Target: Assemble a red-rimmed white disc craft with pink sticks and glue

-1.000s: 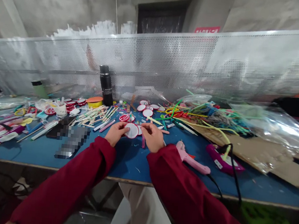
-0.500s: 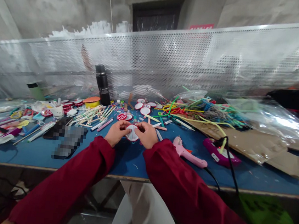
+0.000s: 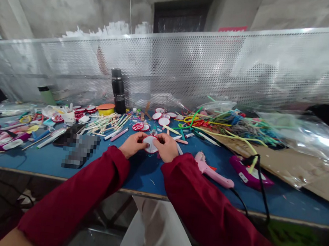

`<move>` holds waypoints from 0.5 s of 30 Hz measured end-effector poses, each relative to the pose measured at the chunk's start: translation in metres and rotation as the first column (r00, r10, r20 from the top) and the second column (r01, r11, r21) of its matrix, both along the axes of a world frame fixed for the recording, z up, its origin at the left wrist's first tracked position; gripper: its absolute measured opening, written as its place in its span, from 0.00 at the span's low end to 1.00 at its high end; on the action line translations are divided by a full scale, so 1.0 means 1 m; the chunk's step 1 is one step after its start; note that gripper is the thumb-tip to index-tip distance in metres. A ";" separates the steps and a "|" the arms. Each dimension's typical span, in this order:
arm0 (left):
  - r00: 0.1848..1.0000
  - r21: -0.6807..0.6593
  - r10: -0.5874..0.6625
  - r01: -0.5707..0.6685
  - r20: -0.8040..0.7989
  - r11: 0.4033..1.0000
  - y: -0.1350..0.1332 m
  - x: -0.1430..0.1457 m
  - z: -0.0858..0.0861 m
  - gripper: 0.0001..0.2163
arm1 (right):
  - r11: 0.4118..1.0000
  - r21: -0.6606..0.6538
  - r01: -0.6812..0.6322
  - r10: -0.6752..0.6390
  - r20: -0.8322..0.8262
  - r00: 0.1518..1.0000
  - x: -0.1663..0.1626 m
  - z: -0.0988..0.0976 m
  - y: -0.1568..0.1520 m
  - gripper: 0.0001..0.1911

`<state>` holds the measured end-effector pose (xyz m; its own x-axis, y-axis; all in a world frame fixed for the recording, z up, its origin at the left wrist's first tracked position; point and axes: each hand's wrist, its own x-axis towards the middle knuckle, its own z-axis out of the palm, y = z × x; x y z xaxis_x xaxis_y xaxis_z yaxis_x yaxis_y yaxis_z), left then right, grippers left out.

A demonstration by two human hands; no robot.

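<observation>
Between my two hands is a round white disc with a red rim (image 3: 151, 145), held just above the blue table (image 3: 144, 177). My left hand (image 3: 134, 144) pinches its left edge with thumb and fingers. On the opposite edge, my right hand (image 3: 166, 146) grips it the same way, the thumb resting on the white face. Beyond the hands lie a red printed disc (image 3: 138, 126) and several white discs (image 3: 164, 121). To the right of my right hand rests a pink glue gun (image 3: 210, 171) with a black cord.
A black bottle (image 3: 118, 91) stands at the back by the perforated metal screen (image 3: 182, 70). Sticks (image 3: 99, 127) and a dark phone-like slab (image 3: 81, 152) lie left. Rightward are a purple device (image 3: 249, 173), cardboard (image 3: 281, 160) and coloured pipe cleaners (image 3: 235, 122).
The whole view has shifted, so table items appear slightly further right. Both hands still hold the disc, with the thumbs now reaching a little differently over its face.
</observation>
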<state>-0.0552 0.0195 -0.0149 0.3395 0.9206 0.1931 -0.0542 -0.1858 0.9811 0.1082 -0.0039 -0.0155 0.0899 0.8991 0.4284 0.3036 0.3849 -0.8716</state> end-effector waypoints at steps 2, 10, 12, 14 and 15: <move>1.000 0.009 -0.003 0.003 -0.007 1.000 0.000 0.000 0.000 0.18 | 1.000 -0.007 -0.006 0.006 -0.011 1.000 0.000 0.000 0.000 0.09; 0.999 0.022 0.030 -0.029 -0.014 0.999 0.000 -0.001 0.000 0.21 | 0.999 -0.021 -0.048 0.048 0.021 0.999 0.001 0.001 0.001 0.09; 0.999 0.020 0.040 -0.040 -0.022 0.999 0.000 -0.001 0.000 0.21 | 0.999 -0.020 -0.043 0.043 0.036 0.998 0.001 0.001 0.000 0.09; 0.999 0.020 0.043 -0.043 -0.027 0.999 0.000 -0.001 -0.001 0.21 | 0.999 -0.017 -0.032 0.033 0.049 0.998 0.001 0.001 0.000 0.09; 0.999 0.020 0.042 -0.042 -0.027 0.999 0.000 -0.001 -0.001 0.21 | 1.000 -0.015 -0.025 0.026 0.057 0.998 0.001 0.001 0.000 0.09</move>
<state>-0.0567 0.0199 -0.0155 0.3060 0.9302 0.2027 -0.0194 -0.2068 0.9782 0.1089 -0.0034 -0.0143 0.0429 0.9070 0.4190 0.3436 0.3804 -0.8586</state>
